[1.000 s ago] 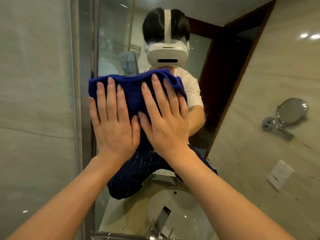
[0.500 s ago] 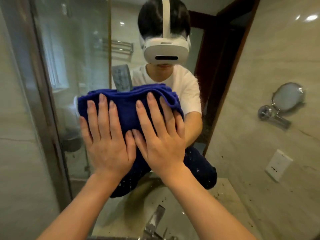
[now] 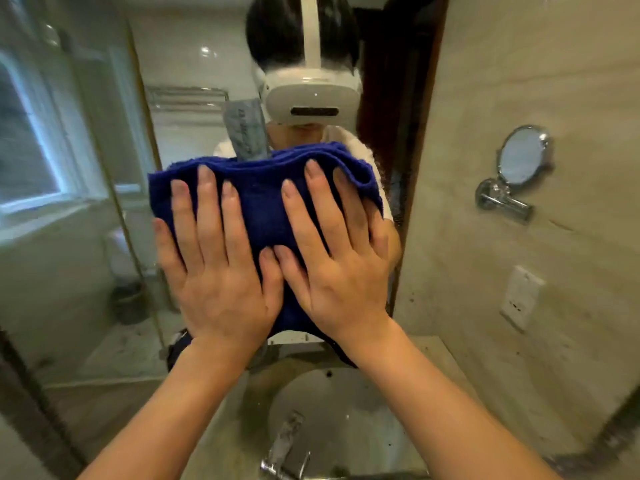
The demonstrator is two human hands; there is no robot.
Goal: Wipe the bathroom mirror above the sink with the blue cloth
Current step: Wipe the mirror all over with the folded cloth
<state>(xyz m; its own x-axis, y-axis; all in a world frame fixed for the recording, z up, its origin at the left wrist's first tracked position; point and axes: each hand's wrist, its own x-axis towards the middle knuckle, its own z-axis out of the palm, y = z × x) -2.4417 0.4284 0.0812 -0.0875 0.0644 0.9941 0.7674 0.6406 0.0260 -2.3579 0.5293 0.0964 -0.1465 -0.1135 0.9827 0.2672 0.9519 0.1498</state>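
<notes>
Both hands were flat, fingers straight and spread, palms pressing the cloth (image 3: 263, 199) against the mirror (image 3: 104, 237). Neither was curled or pinching; nothing was gripped. Left hand (image 3: 214, 271) covered the cloth's left half, right hand (image 3: 339, 265) the right half. Thumbs met at the centre, touching or nearly so. Right hand's outer fingers ran over the cloth's right edge.

Cloth was blue, folded in layers, its top edge bunched into ridges above the fingertips. It sat mid-mirror, above the sink (image 3: 332, 420), with its lower part hidden behind the hands.

Both forearms came up from the bottom corners of the head view and converged on the cloth.

Mirror showed the reflected person behind the cloth: white headset (image 3: 311, 95), white shirt. It also showed a glass partition, a towel rack (image 3: 187, 97) and a window (image 3: 31, 161) at the left.

Faucet (image 3: 287, 448) was at bottom centre, in front of the basin, blurred. Sink sat in a stone counter, specked with dark marks.

Right wall was beige tile. It carried a round chrome shaving mirror (image 3: 519, 157) on an arm, with a white outlet (image 3: 521, 297) below it.
</notes>
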